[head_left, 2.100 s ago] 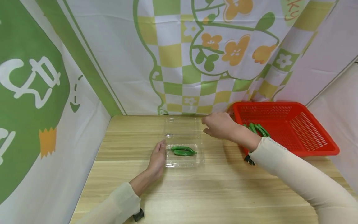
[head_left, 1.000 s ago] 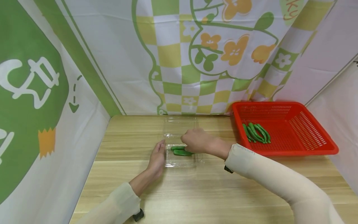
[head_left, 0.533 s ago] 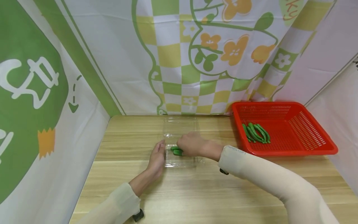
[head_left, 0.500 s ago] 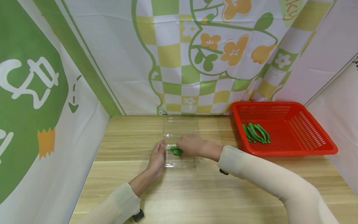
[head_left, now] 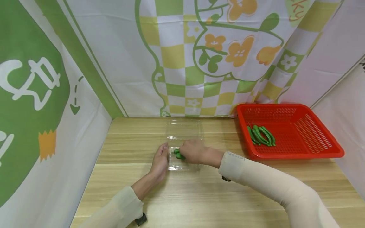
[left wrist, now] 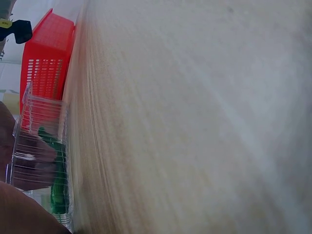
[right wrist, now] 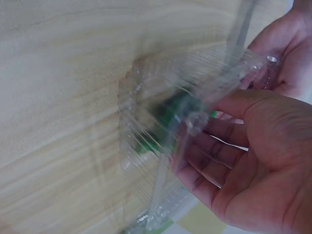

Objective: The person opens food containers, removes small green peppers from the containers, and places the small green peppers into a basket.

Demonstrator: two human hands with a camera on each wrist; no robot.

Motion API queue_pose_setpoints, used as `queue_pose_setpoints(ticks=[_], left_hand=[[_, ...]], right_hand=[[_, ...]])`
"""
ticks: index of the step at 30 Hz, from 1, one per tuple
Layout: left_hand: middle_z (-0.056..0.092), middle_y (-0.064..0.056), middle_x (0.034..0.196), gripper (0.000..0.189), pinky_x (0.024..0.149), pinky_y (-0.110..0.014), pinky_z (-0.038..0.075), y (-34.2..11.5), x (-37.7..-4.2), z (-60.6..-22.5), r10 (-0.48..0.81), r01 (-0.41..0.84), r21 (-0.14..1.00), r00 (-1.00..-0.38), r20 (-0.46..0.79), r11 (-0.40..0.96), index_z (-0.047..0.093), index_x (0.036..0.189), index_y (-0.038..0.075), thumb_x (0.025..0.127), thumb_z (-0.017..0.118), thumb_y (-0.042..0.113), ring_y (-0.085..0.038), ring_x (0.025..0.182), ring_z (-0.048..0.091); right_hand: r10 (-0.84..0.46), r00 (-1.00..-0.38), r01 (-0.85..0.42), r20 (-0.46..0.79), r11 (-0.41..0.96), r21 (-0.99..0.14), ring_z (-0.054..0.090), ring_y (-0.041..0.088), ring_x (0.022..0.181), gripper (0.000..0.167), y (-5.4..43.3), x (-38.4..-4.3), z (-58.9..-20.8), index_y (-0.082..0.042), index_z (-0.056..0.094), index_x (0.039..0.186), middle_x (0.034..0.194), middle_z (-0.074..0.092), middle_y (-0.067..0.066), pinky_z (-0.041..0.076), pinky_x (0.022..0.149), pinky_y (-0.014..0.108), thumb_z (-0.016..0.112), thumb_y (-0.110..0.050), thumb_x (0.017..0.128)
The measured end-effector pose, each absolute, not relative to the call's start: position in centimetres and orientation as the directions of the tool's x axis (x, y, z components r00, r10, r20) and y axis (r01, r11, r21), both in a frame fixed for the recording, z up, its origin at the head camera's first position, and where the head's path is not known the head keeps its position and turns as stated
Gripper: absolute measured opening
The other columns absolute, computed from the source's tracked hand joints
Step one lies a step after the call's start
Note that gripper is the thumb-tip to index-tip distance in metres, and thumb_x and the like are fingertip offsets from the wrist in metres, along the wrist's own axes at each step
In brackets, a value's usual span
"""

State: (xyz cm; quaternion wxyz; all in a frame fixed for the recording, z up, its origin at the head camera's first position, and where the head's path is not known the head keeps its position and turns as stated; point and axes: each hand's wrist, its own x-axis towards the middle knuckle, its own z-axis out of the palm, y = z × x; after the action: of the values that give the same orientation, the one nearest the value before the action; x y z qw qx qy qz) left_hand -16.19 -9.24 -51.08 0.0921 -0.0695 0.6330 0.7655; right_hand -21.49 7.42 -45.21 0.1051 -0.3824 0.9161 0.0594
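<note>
A clear plastic clamshell box point(head_left: 183, 166) lies on the wooden table with its lid point(head_left: 183, 128) folded back. Green chili peppers point(head_left: 179, 155) lie in its base, partly covered by my right hand point(head_left: 195, 152). The right fingers reach down into the base around the peppers; in the right wrist view, blurred green point(right wrist: 168, 114) shows through the plastic by the fingertips. At the box's left side, my left hand point(head_left: 158, 163) holds the edge. The left wrist view shows a green chili pepper point(left wrist: 59, 180) through the box wall.
A red perforated basket point(head_left: 319, 148) stands at the table's back right, with several green chili peppers point(head_left: 260, 134) at its left end. Behind the table hangs a patterned curtain point(head_left: 199, 72); a printed sheet point(head_left: 94, 133) borders the left side.
My right hand has come from beside the basket over to the box, then shifted slightly left and toward me over the peppers. My left hand stays in place.
</note>
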Motion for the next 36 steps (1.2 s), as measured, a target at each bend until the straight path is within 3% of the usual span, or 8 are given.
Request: queue_pose_setpoints(ticks=[5,10,16,29,36], left_hand=[[0.012,-0.024,0.175,0.053,0.134,-0.055,0.001,-9.2,-16.2,-51.0,0.036,-0.223,0.96,-0.975,-0.22,-0.172,0.019,0.165,-0.005,0.117,0.025,0.016,-0.041,0.163,0.003],[0.011,-0.024,0.175,0.053,0.134,-0.054,0.001,-9.2,-16.2,-51.1,0.042,-0.223,0.958,-0.975,-0.219,-0.179,0.018,0.165,-0.005,0.117,0.025,0.017,-0.04,0.163,0.002],[0.01,-0.023,0.176,0.053,0.134,-0.054,0.0,-9.1,-16.2,-51.1,0.042,-0.232,0.953,-0.973,-0.228,-0.197,0.019,0.165,-0.004,0.117,0.026,0.017,-0.04,0.163,0.0],[0.013,-0.023,0.175,0.053,0.134,-0.054,0.001,-9.0,-16.2,-51.0,0.021,-0.231,0.958,-0.973,-0.231,-0.171,0.021,0.165,-0.004,0.117,0.027,0.016,-0.039,0.163,0.002],[0.013,-0.023,0.175,0.052,0.134,-0.054,0.001,-9.0,-16.2,-51.0,0.026,-0.23,0.959,-0.973,-0.229,-0.165,0.021,0.165,-0.004,0.117,0.026,0.016,-0.04,0.163,0.003]], right_hand=[[-0.692,-0.678,-0.719,-0.248,0.694,0.028,0.056,0.015,0.068,0.026,7.2,-21.3,-45.8,-0.018,0.059,0.075,0.083,0.067,0.001,0.059,0.06,0.033,0.08,-0.017,0.09],[-0.717,-0.663,-0.739,-0.216,0.672,0.039,0.055,0.014,0.066,0.029,7.2,-21.0,-46.2,-0.018,0.059,0.075,0.083,0.066,0.0,0.057,0.057,0.03,0.079,-0.026,0.094],[-0.744,-0.644,-0.759,-0.181,0.65,0.029,0.054,0.014,0.066,0.029,7.2,-20.9,-46.6,-0.017,0.059,0.076,0.086,0.068,0.003,0.057,0.058,0.029,0.078,-0.025,0.097],[-0.737,-0.651,-0.749,-0.181,0.663,-0.006,0.052,0.014,0.061,0.035,7.0,-21.1,-46.9,-0.017,0.055,0.071,0.076,0.065,0.002,0.054,0.053,0.029,0.073,-0.023,0.1],[-0.731,-0.651,-0.742,-0.202,0.669,-0.029,0.055,0.014,0.06,0.027,7.0,-21.1,-47.1,-0.015,0.065,0.077,0.075,0.067,0.001,0.056,0.054,0.027,0.075,-0.025,0.1]])
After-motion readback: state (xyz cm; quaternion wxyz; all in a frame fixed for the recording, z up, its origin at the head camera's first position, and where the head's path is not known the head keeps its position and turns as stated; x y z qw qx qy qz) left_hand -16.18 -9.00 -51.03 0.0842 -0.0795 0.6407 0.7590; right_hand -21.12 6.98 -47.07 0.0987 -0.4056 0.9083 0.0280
